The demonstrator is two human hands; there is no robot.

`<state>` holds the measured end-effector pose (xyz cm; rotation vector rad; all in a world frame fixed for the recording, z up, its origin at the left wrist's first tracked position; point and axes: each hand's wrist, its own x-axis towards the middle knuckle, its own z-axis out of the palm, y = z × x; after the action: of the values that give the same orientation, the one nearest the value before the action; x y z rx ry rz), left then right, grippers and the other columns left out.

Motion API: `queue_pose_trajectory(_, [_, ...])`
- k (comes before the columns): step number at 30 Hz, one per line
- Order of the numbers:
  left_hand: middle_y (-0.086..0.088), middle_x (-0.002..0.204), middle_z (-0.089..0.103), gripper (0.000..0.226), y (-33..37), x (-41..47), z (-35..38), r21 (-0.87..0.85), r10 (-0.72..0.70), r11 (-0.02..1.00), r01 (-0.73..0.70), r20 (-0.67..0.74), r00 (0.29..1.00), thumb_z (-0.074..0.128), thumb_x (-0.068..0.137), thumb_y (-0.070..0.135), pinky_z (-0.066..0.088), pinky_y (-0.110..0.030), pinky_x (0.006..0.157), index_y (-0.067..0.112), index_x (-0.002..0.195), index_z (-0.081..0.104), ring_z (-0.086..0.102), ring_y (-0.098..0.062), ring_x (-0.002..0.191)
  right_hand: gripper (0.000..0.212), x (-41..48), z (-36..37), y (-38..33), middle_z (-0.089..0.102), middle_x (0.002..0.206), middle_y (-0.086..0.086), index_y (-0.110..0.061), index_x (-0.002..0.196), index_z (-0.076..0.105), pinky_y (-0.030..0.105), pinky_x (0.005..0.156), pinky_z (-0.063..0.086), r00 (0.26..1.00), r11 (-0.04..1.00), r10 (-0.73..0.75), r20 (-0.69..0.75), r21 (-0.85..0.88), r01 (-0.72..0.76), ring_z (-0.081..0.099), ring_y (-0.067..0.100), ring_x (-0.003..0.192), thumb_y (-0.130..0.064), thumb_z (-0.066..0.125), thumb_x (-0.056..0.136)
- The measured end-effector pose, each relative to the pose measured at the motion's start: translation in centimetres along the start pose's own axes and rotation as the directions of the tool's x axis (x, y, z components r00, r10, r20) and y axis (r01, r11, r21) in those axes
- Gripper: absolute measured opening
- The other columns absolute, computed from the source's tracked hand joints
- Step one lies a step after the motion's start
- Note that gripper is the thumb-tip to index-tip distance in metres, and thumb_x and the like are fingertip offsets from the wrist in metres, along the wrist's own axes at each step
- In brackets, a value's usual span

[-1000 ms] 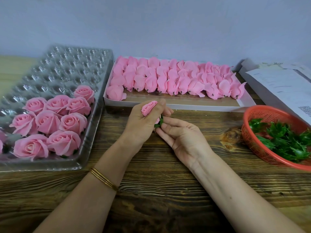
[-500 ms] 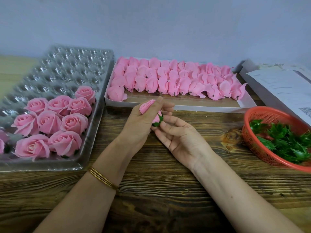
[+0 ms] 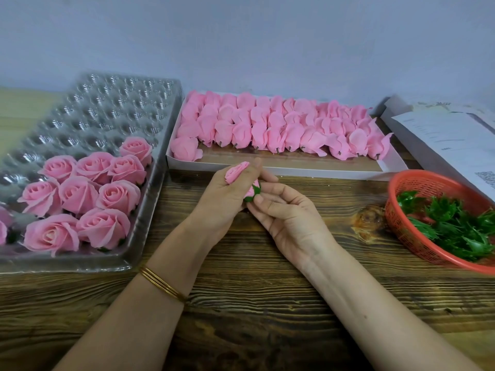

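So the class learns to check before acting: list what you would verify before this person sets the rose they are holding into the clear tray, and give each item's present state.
1. Left hand grips the rose bud: ok.
2. Green calyx sits at the bud's base, pinched by the right hand: ok.
3. Calyx seated all round: cannot tell, fingers hide it.
4. Clear tray has free cups beyond its finished roses: ok.
5. Bud opened like the tray's roses: not ok, it looks closed.

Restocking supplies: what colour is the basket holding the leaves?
The basket is orange-red, seen in the head view.
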<state>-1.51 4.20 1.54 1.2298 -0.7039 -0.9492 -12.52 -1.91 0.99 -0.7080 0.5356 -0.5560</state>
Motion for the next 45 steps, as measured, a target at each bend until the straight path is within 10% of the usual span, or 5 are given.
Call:
queue_pose_trajectory(10, [-0.01, 0.1, 0.074, 0.037, 0.0, 0.3, -0.4, -0.083, -0.026, 0.996, 0.025, -0.011, 1.0, 0.053, 0.098, 0.036, 0.054, -0.032, 0.092, 0.016, 0.075, 0.074, 0.067, -0.017, 0.094, 0.018, -0.1, 0.4, -0.9, 0.074, 0.094, 0.019, -0.006, 0.085, 0.08, 0.027, 0.067, 0.06, 0.966, 0.966, 0.257, 0.012, 0.004, -0.257, 0.075, 0.024, 0.081, -0.015, 0.066, 0.078])
queue_pose_trajectory(34, [-0.002, 0.106, 0.071, 0.044, 0.2, 0.3, -1.0, -0.066, -0.084, 0.994, 0.093, 0.127, 0.988, 0.059, 0.084, 0.047, 0.054, -0.02, 0.07, 0.02, 0.116, 0.075, 0.071, -0.014, 0.092, 0.035, -0.1, -0.2, -0.6, 0.073, 0.098, 0.022, 0.007, 0.099, 0.07, 0.034, 0.08, 0.061, 0.991, 0.991, 0.137, 0.01, -0.009, -0.137, 0.073, 0.03, 0.093, 0.01, 0.068, 0.065])
queue_pose_trajectory(45, [-0.002, 0.115, 0.073, 0.035, 0.3, 0.3, -1.2, -0.002, -0.093, 0.995, 0.095, 0.165, 0.982, 0.054, 0.091, 0.045, 0.055, -0.03, 0.095, 0.026, 0.103, 0.08, 0.068, -0.013, 0.111, 0.035, -0.3, 0.0, -1.1, 0.073, 0.1, 0.021, 0.007, 0.103, 0.071, 0.033, 0.083, 0.06, 0.981, 0.985, 0.167, 0.1, -0.064, -0.162, 0.073, 0.026, 0.093, 0.007, 0.067, 0.068])
